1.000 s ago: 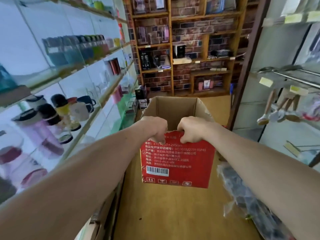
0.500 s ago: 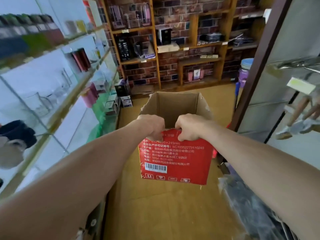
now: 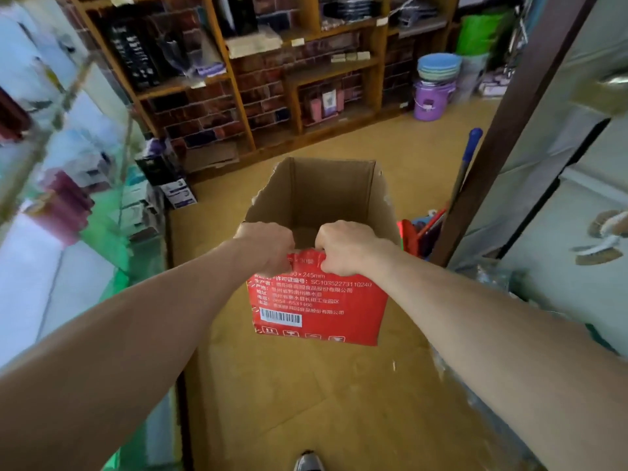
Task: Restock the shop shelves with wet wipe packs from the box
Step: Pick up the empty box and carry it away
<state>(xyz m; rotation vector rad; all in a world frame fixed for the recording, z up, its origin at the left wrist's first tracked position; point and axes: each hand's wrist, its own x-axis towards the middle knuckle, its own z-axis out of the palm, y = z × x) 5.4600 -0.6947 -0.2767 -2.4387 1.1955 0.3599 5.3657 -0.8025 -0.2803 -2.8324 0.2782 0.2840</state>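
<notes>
My left hand (image 3: 268,246) and right hand (image 3: 350,248) both grip the box (image 3: 316,300) by its near rim, mid-frame; the shelves (image 3: 78,212) lie at frame left.

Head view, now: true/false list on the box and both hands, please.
1. The left hand and right hand both grip the near rim of the box. True.
2. The top of the box is sealed. False: it is open.
3. Its near side is red, with a barcode. True.
4. The left hand holds a wipe pack. False: it grips only the rim, and no packs show.
</notes>
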